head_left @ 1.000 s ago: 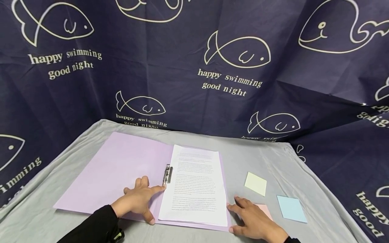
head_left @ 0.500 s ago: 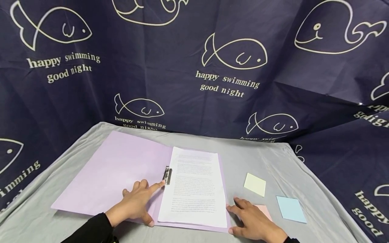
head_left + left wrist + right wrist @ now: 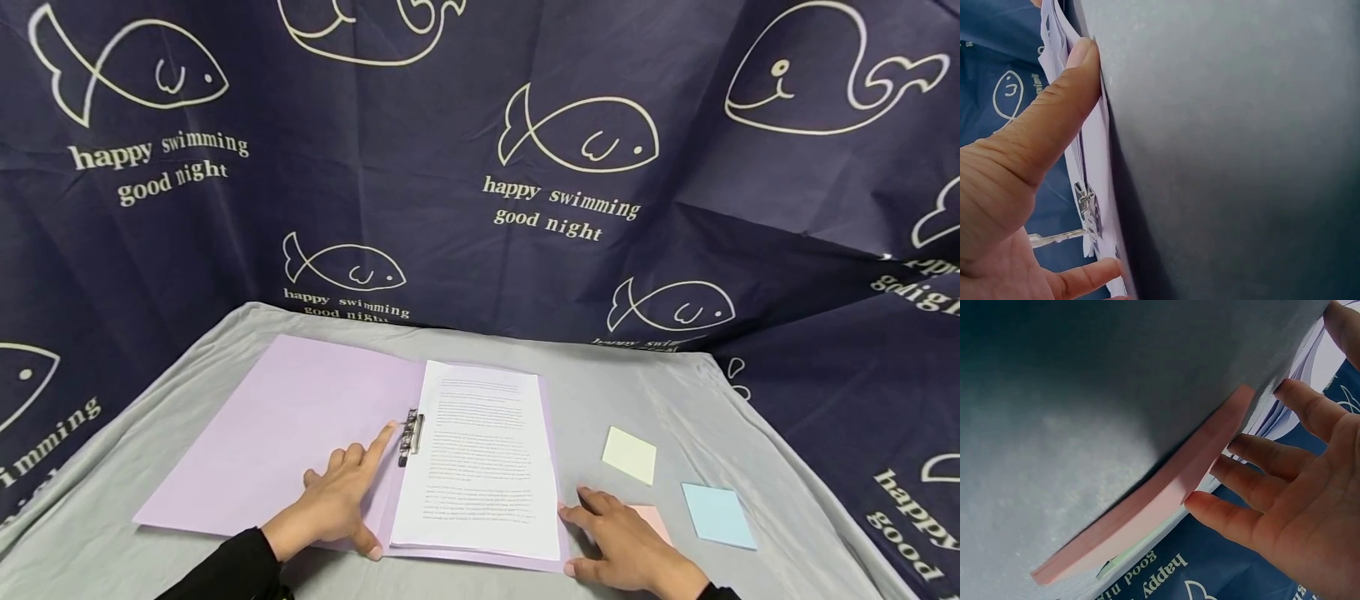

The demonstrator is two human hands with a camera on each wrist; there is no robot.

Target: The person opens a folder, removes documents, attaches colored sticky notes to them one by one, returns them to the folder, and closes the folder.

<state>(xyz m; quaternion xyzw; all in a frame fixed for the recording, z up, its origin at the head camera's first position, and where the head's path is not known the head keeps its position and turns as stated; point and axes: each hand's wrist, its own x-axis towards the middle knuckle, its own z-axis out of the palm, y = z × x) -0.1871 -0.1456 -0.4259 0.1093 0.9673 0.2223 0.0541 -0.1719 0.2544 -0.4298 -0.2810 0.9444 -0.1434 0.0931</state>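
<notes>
A light purple file folder (image 3: 292,417) lies spread on the table, with printed sheets (image 3: 480,467) on its right side. Beside the sheets' left edge, at the fold, is a metal lever clip (image 3: 410,437), also visible in the left wrist view as a metal clip (image 3: 1087,203). My left hand (image 3: 330,500) has its index finger stretched to the clip's upper left side, while the thumb rests at the folder's bottom edge. With spread fingers, my right hand (image 3: 622,542) rests at the folder's right edge. It partly hides a pink sticky note pad (image 3: 651,521).
Right of the folder lie a pale yellow-green note pad (image 3: 630,455) and a light blue note pad (image 3: 718,516). Grey cloth (image 3: 600,383) covers the table. Behind it hangs a dark blue curtain (image 3: 450,183) with fish drawings.
The left index fingertip has moved upward along the clip, uncovering its lower end. The folder's left cover has shifted slightly. My right hand stays in place.
</notes>
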